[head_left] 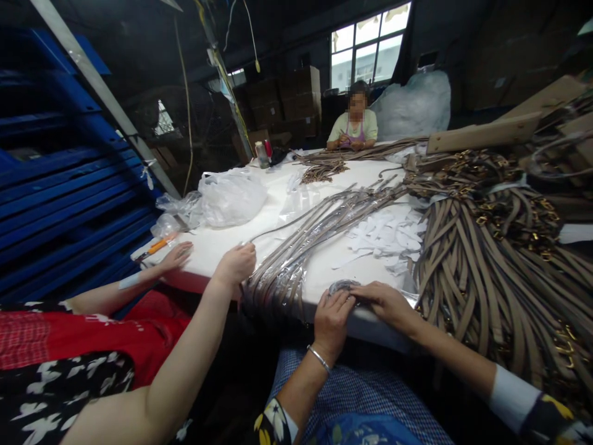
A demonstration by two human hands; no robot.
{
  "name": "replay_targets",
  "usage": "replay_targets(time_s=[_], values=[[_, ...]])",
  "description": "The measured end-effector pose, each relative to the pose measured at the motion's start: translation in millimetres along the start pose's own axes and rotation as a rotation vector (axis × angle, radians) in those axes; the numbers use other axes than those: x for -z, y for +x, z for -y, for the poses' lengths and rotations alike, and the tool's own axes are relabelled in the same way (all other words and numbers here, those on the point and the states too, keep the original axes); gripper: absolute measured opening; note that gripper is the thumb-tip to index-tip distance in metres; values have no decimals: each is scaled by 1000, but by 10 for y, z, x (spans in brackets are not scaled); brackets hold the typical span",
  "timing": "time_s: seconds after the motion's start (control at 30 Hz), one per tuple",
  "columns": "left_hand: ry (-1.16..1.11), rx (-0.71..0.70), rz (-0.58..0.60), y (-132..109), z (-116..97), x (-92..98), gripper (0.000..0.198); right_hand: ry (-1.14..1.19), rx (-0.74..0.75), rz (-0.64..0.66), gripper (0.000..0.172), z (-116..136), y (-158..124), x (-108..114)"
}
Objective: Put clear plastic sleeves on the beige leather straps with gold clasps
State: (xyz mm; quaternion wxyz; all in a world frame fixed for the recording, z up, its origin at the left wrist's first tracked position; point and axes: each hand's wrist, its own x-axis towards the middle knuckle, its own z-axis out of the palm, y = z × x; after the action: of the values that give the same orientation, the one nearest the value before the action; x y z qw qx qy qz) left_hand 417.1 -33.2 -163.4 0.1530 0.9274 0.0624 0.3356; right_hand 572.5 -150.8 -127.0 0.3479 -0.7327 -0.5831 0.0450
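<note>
At the near edge of the white table, my left hand (332, 315), with a bangle on its wrist, closes on a small grey coiled strap (341, 285). My right hand (380, 299) meets it from the right, fingers pressed together against the coil's right side. The lower part of the coil is hidden behind my fingers. Just beyond lies a heap of white paper tags (386, 238). To the left, long straps in clear plastic sleeves (296, 259) stretch across the table.
A large pile of brown straps with gold buckles (467, 253) hangs over the table on my right. At my left, a co-worker's hand (237, 262) touches a strap's end. Plastic bags (231, 198) lie farther left. Another person (353, 127) sits across the table (273, 179).
</note>
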Motion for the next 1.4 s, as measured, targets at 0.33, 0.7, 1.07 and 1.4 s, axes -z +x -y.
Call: replay_targets(time_s=[0.33,0.7,1.07,1.4], values=[[-27,2,-15,17,1,12,28,-301,-107,101,50,-112,737,-335],[-86,26,-20,33,10,7,25,-379,49,27,48,-93,1207,-462],[-64,-8,72,72,-19,-3,27,-242,224,16,39,-260,1082,-449],[-147,59,87,179,-56,50,30,-387,-31,-87,31,-671,981,160]])
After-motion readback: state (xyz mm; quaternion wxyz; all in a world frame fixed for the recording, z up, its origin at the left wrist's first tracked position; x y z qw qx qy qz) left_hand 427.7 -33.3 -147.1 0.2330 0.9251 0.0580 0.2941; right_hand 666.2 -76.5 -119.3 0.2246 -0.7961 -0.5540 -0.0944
